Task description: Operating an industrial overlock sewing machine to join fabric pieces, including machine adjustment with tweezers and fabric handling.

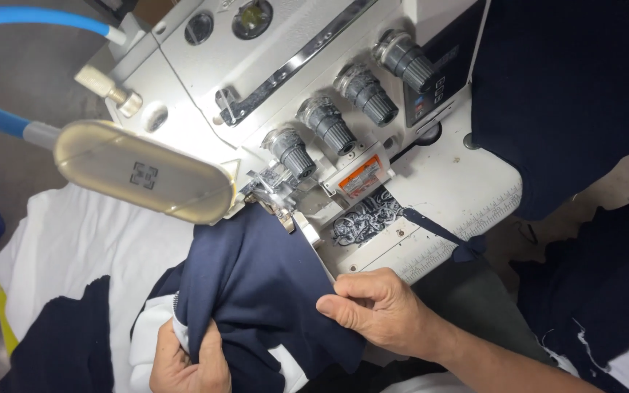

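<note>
On the white sewing machine bed [451, 188], the right hand [373, 306] pinches the navy fabric [256, 291] flat toward the presser foot [279, 207] at 11 o'clock, while the left hand [187, 360] has its fingers closed, bunching the slack.

Counted: one white overlock sewing machine [278, 80] carrying four grey tension knobs [347, 109], and one oval work lamp [143, 172] on a blue gooseneck. One orange warning label [359, 178] on the machine. Two hands [380, 309] present, both on one navy fabric piece [256, 291].

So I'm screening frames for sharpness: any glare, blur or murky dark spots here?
Head view: sharp on both hands and the tension knobs; the lamp head is bright and soft-edged; the navy fabric goes nearly featureless in its folds; the machine body is evenly lit, no harsh glare.
</note>
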